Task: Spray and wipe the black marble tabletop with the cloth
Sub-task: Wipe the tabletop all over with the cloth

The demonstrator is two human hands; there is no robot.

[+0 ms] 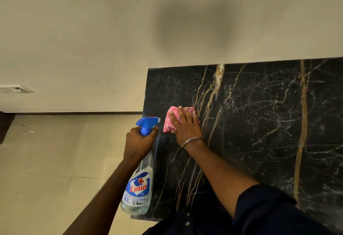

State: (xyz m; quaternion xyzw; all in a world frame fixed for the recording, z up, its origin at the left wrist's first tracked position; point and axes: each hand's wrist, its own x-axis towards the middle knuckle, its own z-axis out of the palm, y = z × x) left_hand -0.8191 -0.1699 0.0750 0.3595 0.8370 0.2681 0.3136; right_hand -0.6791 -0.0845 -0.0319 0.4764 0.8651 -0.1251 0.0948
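The black marble tabletop (pixel 259 123), veined in gold and white, fills the right half of the view. My right hand (pixel 185 125) lies flat with straight fingers on a folded pink cloth (pixel 169 121), pressing it onto the marble near the left edge. My left hand (pixel 138 142) grips the neck of a clear spray bottle (pixel 138 188) with a blue trigger head, held at the table's left edge, nozzle pointing right toward the cloth.
A cream wall (pixel 111 30) rises behind the table. Beige floor tiles (pixel 46 169) spread to the left, with a dark skirting line along the wall. A dark object (pixel 5 125) sits at the far left edge.
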